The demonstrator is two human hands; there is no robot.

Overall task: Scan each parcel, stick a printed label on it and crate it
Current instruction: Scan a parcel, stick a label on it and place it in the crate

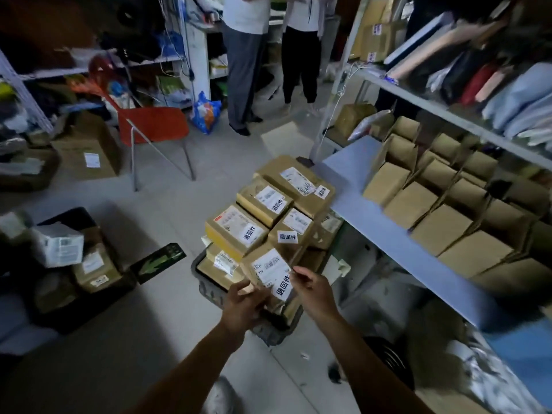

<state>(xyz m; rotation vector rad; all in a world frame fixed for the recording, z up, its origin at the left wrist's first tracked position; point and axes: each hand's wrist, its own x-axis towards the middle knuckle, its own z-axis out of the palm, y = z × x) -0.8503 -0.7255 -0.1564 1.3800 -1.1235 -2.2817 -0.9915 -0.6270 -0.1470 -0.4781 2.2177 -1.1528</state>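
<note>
A brown cardboard parcel (270, 271) with a white shipping label and a printed sticker is held over a dark plastic crate (209, 289) on the floor. My left hand (242, 306) grips the parcel's near left edge from below. My right hand (313, 289) touches its right edge with thumb and fingers, next to the sticker (283, 286). Several other labelled parcels (239, 227) are piled high in the crate behind it.
A blue table (388, 231) on the right carries rows of plain boxes (439, 204) under a shelf. An orange chair (155, 124), cartons (86, 147) and a dark bin of parcels (74, 264) stand on the left. Two people (268, 55) stand at the back.
</note>
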